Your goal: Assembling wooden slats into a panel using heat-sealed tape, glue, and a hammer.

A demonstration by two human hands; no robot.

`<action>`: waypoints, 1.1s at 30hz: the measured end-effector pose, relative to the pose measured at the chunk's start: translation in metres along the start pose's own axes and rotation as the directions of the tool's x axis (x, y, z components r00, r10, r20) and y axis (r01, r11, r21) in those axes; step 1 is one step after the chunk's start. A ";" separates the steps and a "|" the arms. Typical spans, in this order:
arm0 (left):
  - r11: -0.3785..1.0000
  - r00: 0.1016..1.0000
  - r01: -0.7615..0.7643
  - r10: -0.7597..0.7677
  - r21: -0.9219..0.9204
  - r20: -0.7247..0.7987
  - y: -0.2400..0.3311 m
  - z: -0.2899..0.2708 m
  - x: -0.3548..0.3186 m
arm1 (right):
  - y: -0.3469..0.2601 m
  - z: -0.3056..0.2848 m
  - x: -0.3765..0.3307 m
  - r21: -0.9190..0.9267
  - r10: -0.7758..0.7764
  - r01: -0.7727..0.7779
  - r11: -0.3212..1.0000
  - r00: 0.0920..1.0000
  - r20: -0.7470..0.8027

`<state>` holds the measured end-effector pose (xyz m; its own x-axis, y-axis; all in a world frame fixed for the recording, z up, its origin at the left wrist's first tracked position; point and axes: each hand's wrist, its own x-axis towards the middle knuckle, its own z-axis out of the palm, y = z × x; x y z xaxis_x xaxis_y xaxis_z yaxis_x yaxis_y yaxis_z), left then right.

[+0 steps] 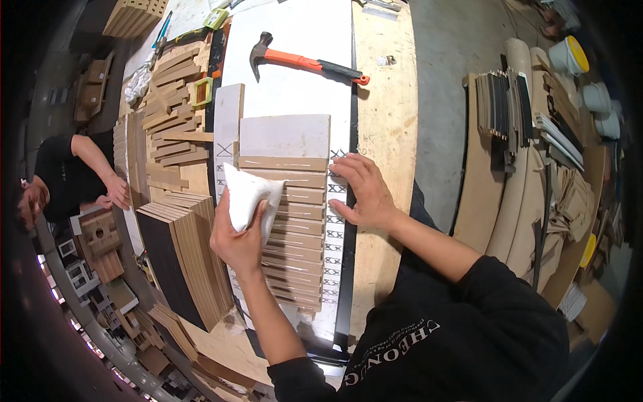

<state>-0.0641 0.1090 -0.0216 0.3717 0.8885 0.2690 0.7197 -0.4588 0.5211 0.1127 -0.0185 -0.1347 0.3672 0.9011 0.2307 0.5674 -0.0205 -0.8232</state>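
Head view: left hand (236,236) gripping white cloth (246,194), fingers wrapped round it, pressing it onto row of overlapping wooden strips (295,234) mid-bench. Right hand (362,191) lying flat, fingers spread, steadying row's edge, holding nothing. Guessing wiping is sitting near top strips, lower ones waiting. Hammer (305,61) lying beyond, untouched.

Overlapping boards (295,228): light wood-fibre faces, matt, with paler raw-cut edges; the topmost carries a smooth white laminate face. Cloth (246,194) in the left hand (238,241): white, soft, matt fabric, creased. Bench sheet (301,67): white, smooth, slight sheen, edged by a black strip. Table top (388,134): bare plywood, matt, visible grain. Hammer (305,62): dark dull metal head, glossy orange handle, black rubber-like grip. Side stack (177,261): brown fibreboard, one matt black face.
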 end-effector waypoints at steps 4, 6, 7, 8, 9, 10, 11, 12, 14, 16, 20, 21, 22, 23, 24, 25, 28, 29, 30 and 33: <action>0.998 0.999 0.012 -0.009 0.061 -0.047 -0.013 -0.001 0.006 | 0.001 -0.001 0.000 0.003 -0.005 0.005 1.000 1.000 -0.015; 0.997 0.999 0.001 0.003 0.079 -0.053 -0.014 -0.003 0.009 | 0.001 -0.001 0.000 0.002 -0.008 0.008 1.000 1.000 -0.020; 0.996 0.998 0.011 -0.005 0.090 -0.068 -0.017 -0.004 0.010 | 0.001 -0.001 0.000 0.005 -0.006 0.006 1.000 1.000 -0.018; 0.995 0.996 0.021 -0.013 0.101 -0.084 -0.019 -0.005 0.011 | 0.001 -0.001 0.000 0.008 -0.004 0.004 1.000 1.000 -0.017; 0.994 0.996 0.020 -0.012 0.103 -0.085 -0.019 -0.006 0.012 | 0.001 -0.001 0.000 0.009 -0.005 0.005 1.000 1.000 -0.018; 0.992 0.996 0.027 -0.017 0.127 -0.084 -0.018 -0.006 0.014 | 0.002 -0.001 0.000 0.015 -0.003 0.003 1.000 1.000 -0.017; 0.988 0.996 0.034 -0.022 0.151 -0.083 -0.018 -0.007 0.015 | 0.002 -0.001 0.000 0.021 -0.001 0.002 1.000 1.000 -0.016; 0.988 0.996 0.034 -0.021 0.152 -0.083 -0.017 -0.006 0.016 | 0.002 -0.001 0.000 0.022 -0.002 0.002 1.000 1.000 -0.017; 0.972 0.996 0.039 -0.020 0.232 -0.086 -0.018 -0.005 0.018 | 0.002 -0.001 0.000 0.029 -0.001 0.001 1.000 1.000 -0.008; 0.980 0.991 0.037 -0.011 0.196 -0.136 -0.016 -0.004 0.014 | 0.001 0.000 0.000 0.027 0.009 -0.009 1.000 1.000 -0.004; 0.997 0.985 0.073 -0.076 -0.029 -0.158 0.002 0.000 0.008 | -0.001 -0.002 0.000 0.018 0.006 -0.005 1.000 1.000 -0.010; 0.998 0.993 0.020 -0.026 -0.056 -0.119 0.009 0.004 0.011 | 0.000 -0.002 0.001 0.017 0.004 -0.003 1.000 1.000 -0.009; 0.998 0.992 0.019 -0.026 -0.057 -0.121 0.011 0.009 0.011 | 0.002 -0.002 0.000 0.015 0.002 -0.002 1.000 1.000 -0.020; 0.998 0.997 -0.006 0.001 -0.066 -0.073 0.014 0.014 0.011 | 0.004 -0.002 0.001 0.013 0.000 0.000 1.000 1.000 -0.031; 0.997 0.999 -0.030 0.028 -0.069 -0.028 0.017 0.015 0.012 | 0.003 -0.001 0.001 0.017 -0.005 0.005 1.000 1.000 -0.030; 0.995 0.998 -0.065 0.064 -0.073 -0.019 0.020 0.016 0.013 | 0.001 0.000 0.001 0.027 0.000 0.001 1.000 1.000 -0.023; 0.998 0.998 -0.059 0.059 -0.029 -0.019 0.017 0.021 0.014 | 0.000 0.000 0.000 0.031 0.007 -0.007 1.000 1.000 -0.008; 0.998 0.998 -0.062 0.061 -0.032 -0.019 0.017 0.022 0.015 | 0.001 0.000 0.000 0.028 0.009 -0.009 1.000 1.000 0.003; 0.997 0.997 -0.070 0.070 0.011 -0.019 0.016 0.022 0.017 | 0.002 -0.001 0.000 0.026 0.010 -0.010 1.000 1.000 0.000; 0.997 0.998 -0.057 0.058 0.059 -0.022 0.006 0.023 0.019 | 0.002 -0.002 0.000 0.023 0.019 -0.019 1.000 1.000 0.005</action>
<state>-0.0390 0.1234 -0.0315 0.3998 0.8603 0.3164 0.7310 -0.5075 0.4562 0.1149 -0.0194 -0.1353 0.3739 0.9028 0.2124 0.5436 -0.0277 -0.8389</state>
